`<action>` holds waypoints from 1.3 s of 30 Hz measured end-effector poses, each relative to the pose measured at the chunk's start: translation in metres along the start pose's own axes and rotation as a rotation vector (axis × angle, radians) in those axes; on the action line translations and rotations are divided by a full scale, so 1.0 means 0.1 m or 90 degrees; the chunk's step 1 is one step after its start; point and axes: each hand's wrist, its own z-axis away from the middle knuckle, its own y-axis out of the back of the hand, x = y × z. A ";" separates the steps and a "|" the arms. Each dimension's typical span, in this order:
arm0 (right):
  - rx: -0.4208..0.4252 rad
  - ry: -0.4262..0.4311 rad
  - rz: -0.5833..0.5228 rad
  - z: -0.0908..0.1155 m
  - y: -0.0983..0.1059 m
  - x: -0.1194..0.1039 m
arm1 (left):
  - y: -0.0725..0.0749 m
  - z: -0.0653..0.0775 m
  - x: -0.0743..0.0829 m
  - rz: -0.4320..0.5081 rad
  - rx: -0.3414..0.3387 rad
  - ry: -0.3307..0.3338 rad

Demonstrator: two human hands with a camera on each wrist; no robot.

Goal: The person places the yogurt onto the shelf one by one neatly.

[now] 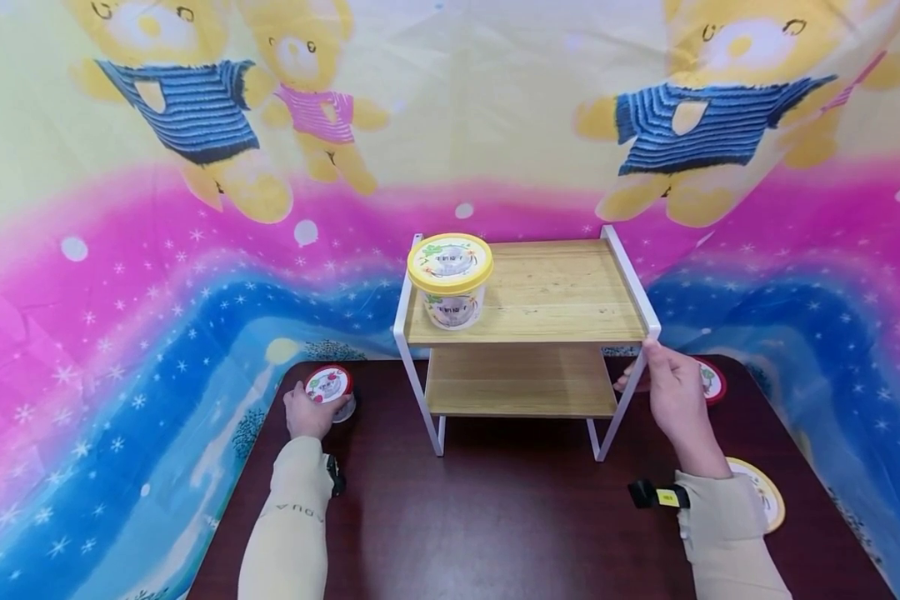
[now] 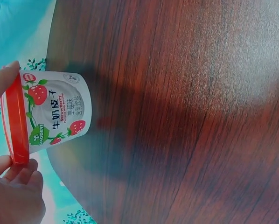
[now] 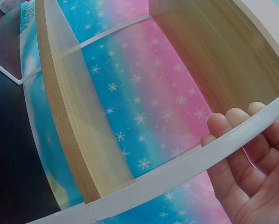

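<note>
My left hand grips a paper tub with a red lid at the table's left side. In the left wrist view the tub shows strawberries on white, and thumb and fingers span its lid rim. Over on the other side, my right hand holds a two-tier wooden shelf by its right white frame. The right wrist view has fingertips hooked over that white frame bar. A yellow-lidded tub stands on the top board's left end; the lower board carries nothing visible.
Behind the right hand a second red-lidded tub is partly hidden. Another yellow-lidded tub sits by the right sleeve, which covers part of it. The dark wooden table ends against a printed bear cloth.
</note>
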 end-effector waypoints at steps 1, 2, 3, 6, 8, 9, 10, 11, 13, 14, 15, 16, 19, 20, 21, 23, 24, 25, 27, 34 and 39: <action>0.000 -0.001 0.001 0.00 0.00 0.00 | 0.00 0.00 0.00 -0.003 0.000 0.003; 0.000 -0.002 0.002 0.00 0.00 0.00 | -0.01 0.00 0.00 -0.004 0.001 0.004; 0.000 -0.001 0.004 0.00 0.00 0.00 | -0.01 0.01 0.00 -0.002 0.002 0.007; 0.000 0.000 -0.004 0.01 0.00 0.01 | -0.03 0.02 0.00 0.012 0.008 0.013; 0.001 -0.001 -0.009 0.01 0.00 0.02 | -0.05 0.04 0.01 0.029 0.015 0.014; 0.001 -0.001 -0.010 0.01 0.00 0.02 | -0.06 0.04 0.01 0.039 0.019 0.014; 0.001 -0.001 -0.009 0.01 0.00 0.02 | -0.07 0.05 0.01 0.047 0.022 0.013; 0.002 -0.001 -0.009 0.01 0.00 0.02 | -0.09 0.06 0.01 0.056 0.026 0.014; 0.003 -0.002 -0.003 0.02 0.00 0.02 | -0.10 0.07 0.00 0.071 0.033 0.017; 0.004 -0.003 -0.004 0.02 0.00 0.02 | -0.11 0.08 0.00 0.075 0.036 0.015; 0.004 -0.002 -0.001 0.02 0.00 0.02 | -0.11 0.09 -0.01 0.080 0.040 0.015; 0.004 -0.002 0.001 0.01 0.00 0.02 | -0.12 0.09 -0.01 0.081 0.044 0.015; 0.006 0.001 -0.003 0.01 -0.01 0.02 | -0.11 0.09 -0.02 0.078 0.055 0.008; 0.007 0.004 -0.002 0.01 -0.01 0.02 | -0.11 0.09 -0.02 0.077 0.057 0.005; 0.008 0.007 0.001 0.00 -0.01 0.02 | -0.10 0.09 -0.02 0.075 0.057 0.006; 0.009 0.011 0.001 0.00 -0.01 0.01 | -0.09 0.09 -0.01 0.076 0.058 0.001; 0.008 0.013 0.004 0.00 0.00 0.01 | -0.08 0.10 -0.01 0.080 0.057 -0.002; 0.008 0.013 0.005 0.00 0.00 0.01 | -0.07 0.11 0.00 0.083 0.057 -0.005; 0.007 0.010 0.001 0.00 0.00 0.01 | -0.07 0.12 0.02 0.092 0.059 -0.011; 0.006 0.005 -0.005 0.01 0.00 0.01 | -0.09 0.15 0.01 0.106 0.056 -0.007; 0.002 0.001 -0.019 0.00 -0.01 0.02 | -0.09 0.16 0.03 0.120 0.058 -0.010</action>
